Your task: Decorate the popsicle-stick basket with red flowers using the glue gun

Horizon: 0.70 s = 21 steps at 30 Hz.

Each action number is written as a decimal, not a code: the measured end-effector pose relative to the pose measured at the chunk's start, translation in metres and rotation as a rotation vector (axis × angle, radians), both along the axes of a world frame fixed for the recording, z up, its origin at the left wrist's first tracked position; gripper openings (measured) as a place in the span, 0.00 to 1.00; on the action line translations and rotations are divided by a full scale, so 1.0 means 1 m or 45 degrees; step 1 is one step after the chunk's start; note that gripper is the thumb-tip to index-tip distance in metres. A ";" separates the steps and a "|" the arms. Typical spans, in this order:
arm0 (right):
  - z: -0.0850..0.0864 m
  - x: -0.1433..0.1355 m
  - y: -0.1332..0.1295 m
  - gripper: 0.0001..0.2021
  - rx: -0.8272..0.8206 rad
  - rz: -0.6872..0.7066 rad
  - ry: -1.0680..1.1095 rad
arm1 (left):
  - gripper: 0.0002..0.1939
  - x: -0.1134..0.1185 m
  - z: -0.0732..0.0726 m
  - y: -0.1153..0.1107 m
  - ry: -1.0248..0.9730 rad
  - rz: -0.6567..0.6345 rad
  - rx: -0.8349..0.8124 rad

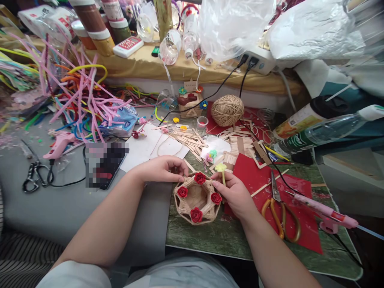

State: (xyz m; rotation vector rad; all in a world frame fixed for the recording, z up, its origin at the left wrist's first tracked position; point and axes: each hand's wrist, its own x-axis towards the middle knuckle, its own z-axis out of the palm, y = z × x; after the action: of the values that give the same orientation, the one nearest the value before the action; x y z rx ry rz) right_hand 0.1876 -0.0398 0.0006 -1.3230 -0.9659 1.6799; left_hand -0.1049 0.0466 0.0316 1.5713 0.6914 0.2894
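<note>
A small polygonal woven basket (186,204) of popsicle sticks and twine sits low in front of me, its opening facing up. Several red roses (196,215) decorate its top. My left hand (163,168) is closed, thumb and fingers pinching the basket's upper left rim. Between the fingers of my right hand (235,192) stands a yellow pipe-cleaner flower (221,168) on a pale stem. The same hand's thumb and fingertips rest at the basket's upper right side. Fingertips behind the rim are partly hidden.
Right: orange-handled scissors (280,214) on red paper (306,224), a pink glue gun (327,210), bottles. Ahead: a twine ball (227,110) and loose popsicle sticks (192,140). Left: a phone (112,166), black-handled scissors (36,176), another glue gun (58,146), pink pipe cleaners (81,94).
</note>
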 end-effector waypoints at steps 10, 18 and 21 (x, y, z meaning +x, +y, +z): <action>0.002 0.001 0.000 0.18 0.000 0.036 -0.045 | 0.10 0.005 0.002 -0.002 -0.074 0.091 0.322; 0.004 -0.002 0.001 0.17 0.015 0.025 -0.009 | 0.06 0.014 0.011 -0.010 0.064 0.039 0.647; 0.003 -0.002 0.001 0.18 0.009 0.019 0.001 | 0.04 0.013 0.011 -0.010 0.073 0.045 0.647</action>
State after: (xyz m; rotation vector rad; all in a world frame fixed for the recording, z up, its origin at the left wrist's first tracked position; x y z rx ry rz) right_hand 0.1855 -0.0391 0.0039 -1.3135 -0.9833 1.6865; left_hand -0.0917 0.0365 0.0430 2.0573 0.7261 0.4743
